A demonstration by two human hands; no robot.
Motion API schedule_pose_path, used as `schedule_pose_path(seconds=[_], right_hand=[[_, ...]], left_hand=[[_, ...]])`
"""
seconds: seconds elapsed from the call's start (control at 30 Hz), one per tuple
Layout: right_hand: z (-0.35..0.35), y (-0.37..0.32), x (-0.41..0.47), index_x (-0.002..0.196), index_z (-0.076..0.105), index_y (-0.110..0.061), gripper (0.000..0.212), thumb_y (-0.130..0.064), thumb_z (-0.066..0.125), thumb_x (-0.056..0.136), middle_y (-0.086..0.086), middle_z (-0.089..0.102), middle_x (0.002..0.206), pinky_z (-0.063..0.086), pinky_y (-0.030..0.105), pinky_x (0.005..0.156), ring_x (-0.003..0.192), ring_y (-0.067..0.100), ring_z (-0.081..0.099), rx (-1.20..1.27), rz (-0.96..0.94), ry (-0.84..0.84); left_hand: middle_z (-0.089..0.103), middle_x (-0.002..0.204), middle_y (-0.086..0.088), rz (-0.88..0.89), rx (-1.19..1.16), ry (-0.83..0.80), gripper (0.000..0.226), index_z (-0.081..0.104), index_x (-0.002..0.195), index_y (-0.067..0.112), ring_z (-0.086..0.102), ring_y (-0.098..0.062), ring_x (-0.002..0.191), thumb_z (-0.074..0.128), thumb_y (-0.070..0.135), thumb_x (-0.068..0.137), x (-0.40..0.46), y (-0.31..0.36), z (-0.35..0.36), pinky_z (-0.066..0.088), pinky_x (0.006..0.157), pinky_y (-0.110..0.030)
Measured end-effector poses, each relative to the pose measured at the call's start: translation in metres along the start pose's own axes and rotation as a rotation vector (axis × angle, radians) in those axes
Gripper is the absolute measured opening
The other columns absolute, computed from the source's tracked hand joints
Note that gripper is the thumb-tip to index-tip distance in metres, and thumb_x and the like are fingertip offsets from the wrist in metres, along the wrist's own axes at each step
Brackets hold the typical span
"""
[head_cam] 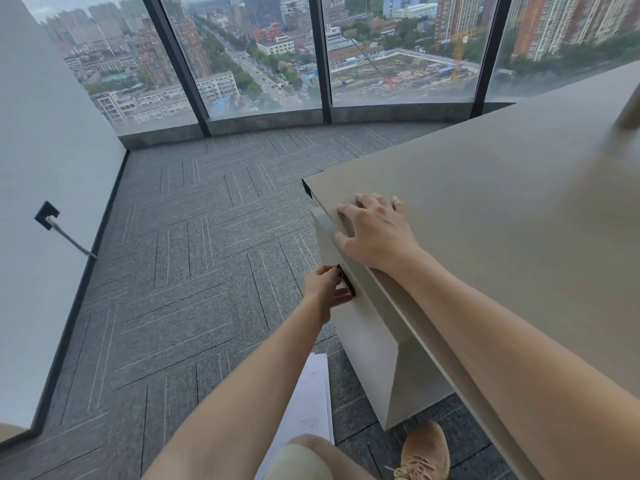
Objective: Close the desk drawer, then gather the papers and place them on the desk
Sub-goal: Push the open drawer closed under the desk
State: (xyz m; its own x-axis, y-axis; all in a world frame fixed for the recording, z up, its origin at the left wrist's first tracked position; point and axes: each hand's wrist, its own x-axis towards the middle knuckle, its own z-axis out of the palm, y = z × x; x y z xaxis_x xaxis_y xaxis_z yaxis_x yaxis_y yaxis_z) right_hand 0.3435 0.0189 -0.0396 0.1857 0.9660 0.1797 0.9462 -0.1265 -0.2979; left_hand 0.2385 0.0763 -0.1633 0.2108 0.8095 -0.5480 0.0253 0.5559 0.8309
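A beige desk (502,209) fills the right side, with its drawer front (363,327) just below the top's edge. My left hand (325,285) grips the dark drawer handle (346,280) on that front. The drawer looks pushed in, or nearly so. My right hand (375,230) lies flat on the desktop near its corner, fingers spread. White papers (308,407) lie on the carpet under my left forearm, partly hidden by my arm and knee.
Grey carpet tiles (194,271) stretch left toward a white wall (41,168) with a black socket and cable (48,216). Tall windows (263,57) stand ahead. My knee and tan shoe (426,452) are at the bottom by the desk's base.
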Motion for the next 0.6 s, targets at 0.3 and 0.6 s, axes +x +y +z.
schedule_pose_path(seconds=[0.3,0.6], right_hand=[[0.0,0.0,0.0,0.129,0.058,-0.025,0.049,-0.047,0.049,0.087,0.011,0.049,0.142,0.015,0.055,0.119,0.141,0.031,0.033,0.0,0.004,0.004],[0.0,0.001,0.0,0.13,0.058,-0.026,0.049,-0.047,0.05,0.086,0.011,0.049,0.142,0.015,0.054,0.119,0.141,0.031,0.033,0.008,0.006,0.006]], left_hand=[[0.057,0.089,-0.013,-0.114,0.011,0.031,0.019,0.06,0.087,0.0,0.059,-0.03,0.086,0.057,0.019,0.087,0.012,0.001,-0.004,0.06,0.07,-0.038],[0.059,0.095,-0.011,-0.325,-0.041,-0.002,0.02,0.052,0.065,0.015,0.055,-0.029,0.1,0.051,0.023,0.083,0.013,0.007,-0.007,0.046,0.096,-0.039]])
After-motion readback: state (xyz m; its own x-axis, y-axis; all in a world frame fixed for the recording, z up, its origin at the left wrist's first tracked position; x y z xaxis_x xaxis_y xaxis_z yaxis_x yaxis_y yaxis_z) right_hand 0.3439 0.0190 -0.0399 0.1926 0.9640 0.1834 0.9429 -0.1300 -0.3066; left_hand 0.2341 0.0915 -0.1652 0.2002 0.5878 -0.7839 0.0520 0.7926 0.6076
